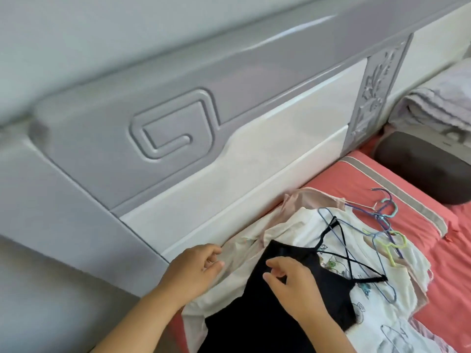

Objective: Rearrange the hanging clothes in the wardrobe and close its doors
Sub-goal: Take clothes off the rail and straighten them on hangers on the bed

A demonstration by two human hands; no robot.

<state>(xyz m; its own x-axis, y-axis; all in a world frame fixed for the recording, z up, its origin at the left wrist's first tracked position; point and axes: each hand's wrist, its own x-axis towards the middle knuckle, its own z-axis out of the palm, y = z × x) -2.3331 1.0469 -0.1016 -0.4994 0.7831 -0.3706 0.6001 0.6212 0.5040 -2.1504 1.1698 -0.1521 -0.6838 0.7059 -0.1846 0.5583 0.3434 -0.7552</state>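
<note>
A pile of clothes on hangers lies on the bed. On top is a black strappy top (280, 301) on a thin blue hanger (331, 225). Under it lie a white printed shirt (339, 266) and cream and pale pink garments (298, 202). Several hanger hooks, blue, teal and yellow (392, 240), stick out to the right. My left hand (193, 271) is at the cream cloth's left edge, fingers loosely curled, nothing between them. My right hand (293, 284) hovers over the black top's neckline, thumb and forefinger apart. No wardrobe is in view.
A glossy grey and white headboard (178, 138) runs behind the pile. The bed has a coral sheet (369, 184). A dark pillow (420, 166) and folded pale bedding (438, 103) lie at the right.
</note>
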